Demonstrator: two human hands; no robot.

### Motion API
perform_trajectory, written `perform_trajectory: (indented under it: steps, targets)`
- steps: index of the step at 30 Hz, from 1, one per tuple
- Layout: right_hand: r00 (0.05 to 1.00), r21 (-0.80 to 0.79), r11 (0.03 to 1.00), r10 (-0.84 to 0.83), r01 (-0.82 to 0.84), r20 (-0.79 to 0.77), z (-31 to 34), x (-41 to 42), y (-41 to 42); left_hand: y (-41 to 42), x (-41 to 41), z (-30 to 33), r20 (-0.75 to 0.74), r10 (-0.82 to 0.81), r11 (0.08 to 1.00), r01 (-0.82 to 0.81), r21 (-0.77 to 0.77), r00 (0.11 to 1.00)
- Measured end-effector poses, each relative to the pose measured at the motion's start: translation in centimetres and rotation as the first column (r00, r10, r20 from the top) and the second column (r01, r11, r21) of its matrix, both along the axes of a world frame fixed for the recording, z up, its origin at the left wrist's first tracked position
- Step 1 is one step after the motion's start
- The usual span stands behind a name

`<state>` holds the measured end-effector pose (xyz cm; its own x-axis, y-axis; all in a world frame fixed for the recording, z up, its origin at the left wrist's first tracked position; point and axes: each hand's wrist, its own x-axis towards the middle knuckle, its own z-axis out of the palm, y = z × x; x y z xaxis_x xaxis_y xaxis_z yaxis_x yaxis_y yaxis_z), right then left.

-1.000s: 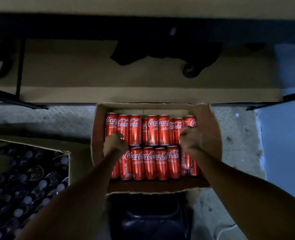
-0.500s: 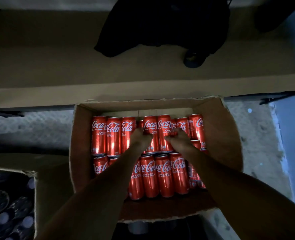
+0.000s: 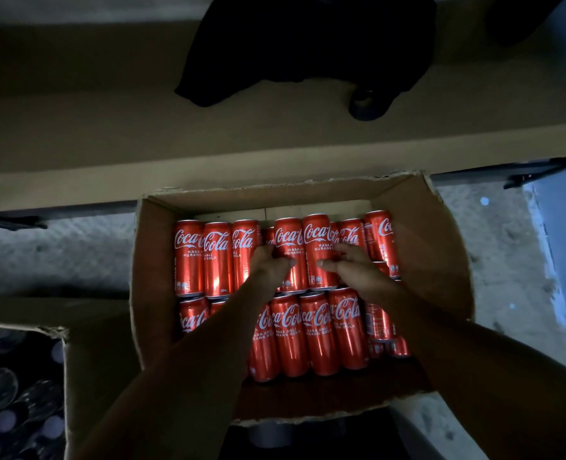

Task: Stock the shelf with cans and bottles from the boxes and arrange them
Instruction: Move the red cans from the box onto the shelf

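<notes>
- The left hand [image 3: 270, 265] and the right hand [image 3: 351, 265] are now close together in the centre of the frame. One second ago they were far apart, at the left and right ends of the can rows.
- The left hand curls around a red can [image 3: 288, 255] in the back row, with the thumb across its front. The right hand curls around the next can [image 3: 318, 252], with its thumb on the label. Both grips are narrow (the far-side fingers are hidden behind the cans).
- These two cans seem a little higher than their neighbours, so I judge the lifting is starting. I cannot be fully sure of it.
- The cardboard box [image 3: 152, 260] fills the middle of the frame and still holds two rows of cans, so most of the stocking is not done yet.
- Above the box, in the upper part of the frame, the pale shelf board [image 3: 76, 127] runs across, with a dark cloth [image 3: 291, 44] lying on it.
- In the lower left corner a second box [image 3: 86, 376] holds dark bottles [image 3: 6, 393]; they wait for later.
</notes>
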<state>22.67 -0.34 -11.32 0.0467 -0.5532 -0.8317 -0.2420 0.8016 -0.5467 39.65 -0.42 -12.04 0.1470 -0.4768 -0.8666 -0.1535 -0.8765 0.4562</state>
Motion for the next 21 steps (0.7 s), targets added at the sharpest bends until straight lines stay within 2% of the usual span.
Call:
perform_trajectory:
  steps: [2,6,13,21]
  targets:
    - [1.0,0.009,1.0,0.009,-0.01,0.03,1.0,0.1,0.0,0.4,0.5,1.0,-0.068,0.072,0.997,-0.072,0.005,0.995]
    - [0.996,0.019,1.0,-0.007,0.006,0.085,4.6,0.5,0.0,0.9,1.7,4.1,-0.142,0.07,0.996,-0.077,-0.049,0.987]
    - [0.99,-0.042,0.997,-0.064,0.07,0.125,16.0,1.4,0.7,1.6,3.5,15.0,-0.224,0.057,0.985,-0.091,-0.147,0.973]
    - [0.988,-0.037,0.998,-0.045,0.051,0.15,31.2,1.3,2.5,2.9,4.5,30.7,-0.235,-0.104,0.984,0.066,-0.164,0.966]
